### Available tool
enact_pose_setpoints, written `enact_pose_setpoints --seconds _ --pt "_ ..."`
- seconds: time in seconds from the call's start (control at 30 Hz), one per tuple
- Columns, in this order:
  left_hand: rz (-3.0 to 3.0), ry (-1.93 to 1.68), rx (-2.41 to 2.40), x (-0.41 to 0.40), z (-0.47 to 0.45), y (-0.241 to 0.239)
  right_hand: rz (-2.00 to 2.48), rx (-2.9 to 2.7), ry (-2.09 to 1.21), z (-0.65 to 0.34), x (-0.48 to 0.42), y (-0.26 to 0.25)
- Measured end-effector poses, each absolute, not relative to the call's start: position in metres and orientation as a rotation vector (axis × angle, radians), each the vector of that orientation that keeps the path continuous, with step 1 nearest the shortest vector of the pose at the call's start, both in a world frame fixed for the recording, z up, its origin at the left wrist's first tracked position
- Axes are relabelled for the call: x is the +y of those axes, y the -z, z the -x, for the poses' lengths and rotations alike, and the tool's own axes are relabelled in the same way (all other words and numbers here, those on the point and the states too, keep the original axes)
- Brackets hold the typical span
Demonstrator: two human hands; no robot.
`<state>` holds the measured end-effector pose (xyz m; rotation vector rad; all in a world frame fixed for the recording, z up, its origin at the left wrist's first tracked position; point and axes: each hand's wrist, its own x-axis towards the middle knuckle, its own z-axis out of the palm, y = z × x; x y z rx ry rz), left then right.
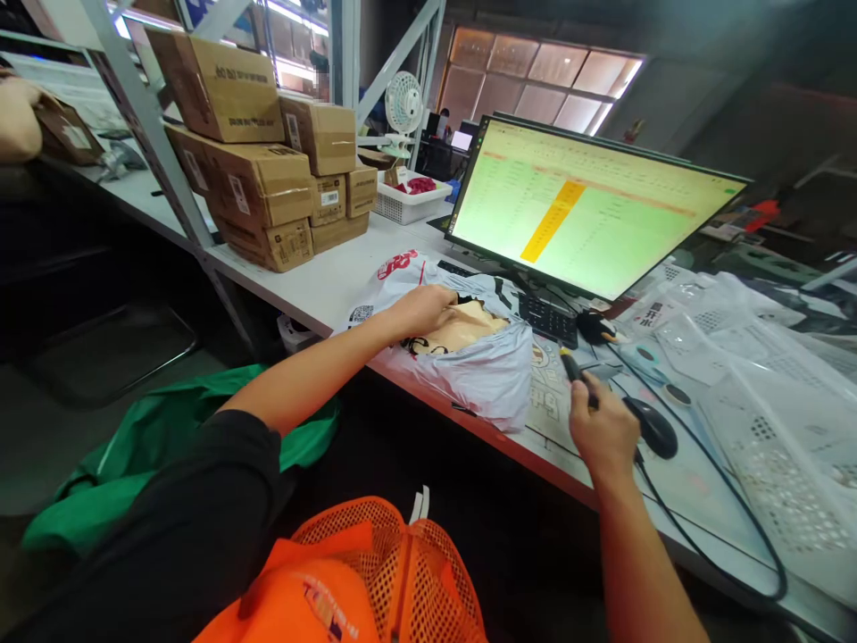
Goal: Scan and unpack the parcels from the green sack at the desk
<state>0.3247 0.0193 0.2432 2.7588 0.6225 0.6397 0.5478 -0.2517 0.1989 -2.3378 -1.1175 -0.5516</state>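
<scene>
A white plastic bag (495, 379) with red and black print lies at the table's front edge. Its top is torn open, and a tan package (461, 330) with black lettering shows through the ragged gap. My left hand (427, 310) reaches over the bag, its fingers closed on the plastic at the rim of the gap; the fingertips are partly hidden. To the right of the bag, my right hand (603, 429) is wrapped around a black utility knife (571, 366) with a yellow end, held above the table. No blade can be made out.
A monitor (589, 205) stands behind a black keyboard (549, 320). Beside my right hand are a mouse (653, 429), a looping cable (736, 509) and clear plastic packaging (769, 429). Stacked cartons (261, 183), a white basket (411, 204) and a fan (403, 103) stand at the back left.
</scene>
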Motion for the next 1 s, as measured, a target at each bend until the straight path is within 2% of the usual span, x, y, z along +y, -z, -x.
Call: enact_pose_setpoints --seconds 0.17,0.33,0.53,0.7,0.77,0.93,1.0 --pt "-2.731 -0.718 0.628 0.020 -0.329 -0.234 2.175 -1.565 0.649 -0.494 -0.225 -0.258" --pt "-2.802 -0.754 0.627 0.015 -0.327 -0.227 2.384 -1.799 0.597 -0.455 -0.184 -0.270" --pt "-2.915 -0.659 0.640 0.008 -0.323 -0.214 2.494 -1.743 0.651 -0.469 -0.184 -0.272" --pt "-2.867 -0.606 0.840 0.018 -0.313 -0.207 2.512 -1.304 0.910 -0.544 -0.239 -0.290" --pt "-2.849 -0.601 0.871 0.020 -0.313 -0.214 2.459 -1.282 0.886 -0.565 -0.256 -0.280" --pt "-2.862 -0.568 0.725 0.007 -0.337 -0.245 2.795 -1.260 0.384 -0.567 -0.256 -0.203" --pt "-2.820 -0.522 0.682 0.003 -0.348 -0.252 2.862 -1.241 0.297 -0.563 -0.250 -0.180"
